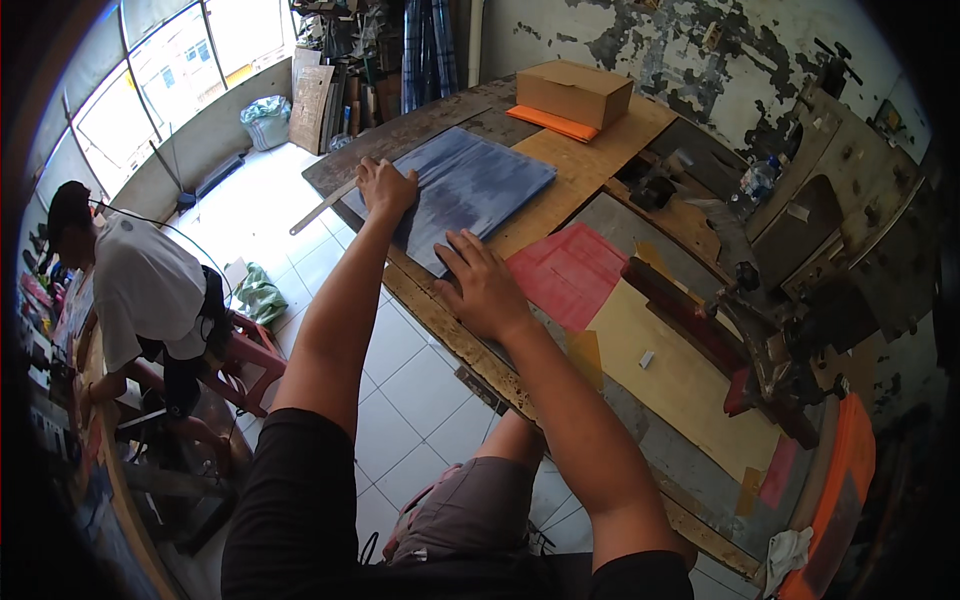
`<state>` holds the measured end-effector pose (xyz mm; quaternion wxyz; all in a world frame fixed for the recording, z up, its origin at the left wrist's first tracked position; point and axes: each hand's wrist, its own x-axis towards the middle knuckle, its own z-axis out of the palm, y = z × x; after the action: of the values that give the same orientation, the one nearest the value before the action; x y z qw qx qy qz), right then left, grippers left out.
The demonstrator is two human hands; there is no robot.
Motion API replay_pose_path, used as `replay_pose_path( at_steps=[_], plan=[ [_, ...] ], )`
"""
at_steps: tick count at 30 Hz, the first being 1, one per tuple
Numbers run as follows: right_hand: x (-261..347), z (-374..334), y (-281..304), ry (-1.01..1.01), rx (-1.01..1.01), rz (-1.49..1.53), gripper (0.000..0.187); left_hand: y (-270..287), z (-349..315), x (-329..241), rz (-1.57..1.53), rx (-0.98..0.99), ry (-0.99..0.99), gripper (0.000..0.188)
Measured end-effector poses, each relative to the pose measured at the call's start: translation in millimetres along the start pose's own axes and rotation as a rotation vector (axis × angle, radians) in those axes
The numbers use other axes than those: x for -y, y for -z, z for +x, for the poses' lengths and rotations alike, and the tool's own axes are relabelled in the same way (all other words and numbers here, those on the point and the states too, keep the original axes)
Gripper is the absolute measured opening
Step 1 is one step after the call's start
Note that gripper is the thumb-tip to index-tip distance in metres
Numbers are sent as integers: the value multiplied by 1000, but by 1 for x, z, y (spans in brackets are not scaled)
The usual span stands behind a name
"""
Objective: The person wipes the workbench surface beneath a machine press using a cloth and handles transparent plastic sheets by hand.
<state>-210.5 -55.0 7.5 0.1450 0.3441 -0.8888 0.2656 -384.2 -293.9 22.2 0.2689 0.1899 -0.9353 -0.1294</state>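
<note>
A glossy blue sheet (pixel 480 180), streaked with pale reflections, lies on the workbench in front of me. My left hand (pixel 386 188) is at its far left edge, fingers bent down and closed over a thin metal ruler (pixel 322 209). One end of that ruler sticks out past the bench corner; the rest is hidden by the hand and sheet. My right hand (pixel 483 285) rests at the sheet's near corner, palm down with the fingers apart, holding nothing. Just right of it lies a translucent red sheet (pixel 570 272) on the bench.
A cardboard box (pixel 575 92) stands on the bench's far part beside an orange packet (pixel 552 123). To the right are a clamp-like frame (pixel 690 325) over a yellowish panel (pixel 655 375) and heavy machinery (pixel 840 200). At left, another person (pixel 150 280) bends over a table.
</note>
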Motion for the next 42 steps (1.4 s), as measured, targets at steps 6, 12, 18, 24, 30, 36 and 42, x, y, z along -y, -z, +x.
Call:
replay_pose_path(
  at_steps=[6,12,18,24,30,36,42],
  plan=[
    [4,2,-1,14,0,5,58,-12,5,12,-16,-57,-24,67],
    [1,-1,-1,15,-24,21,58,-5,0,-3,69,14,-3,72],
    [0,-1,0,8,-7,16,58,0,1,-3,61,48,-25,70],
    [2,0,-1,12,-7,14,58,-2,1,0,48,-3,-14,68],
    [-1,-2,0,11,-12,15,59,-5,2,-2,30,-18,-27,68],
    [-1,-2,0,9,-12,15,58,-7,3,-2,79,-14,-32,68],
    [1,0,-1,16,-16,22,58,-3,3,4,76,-48,-49,65]
  ],
)
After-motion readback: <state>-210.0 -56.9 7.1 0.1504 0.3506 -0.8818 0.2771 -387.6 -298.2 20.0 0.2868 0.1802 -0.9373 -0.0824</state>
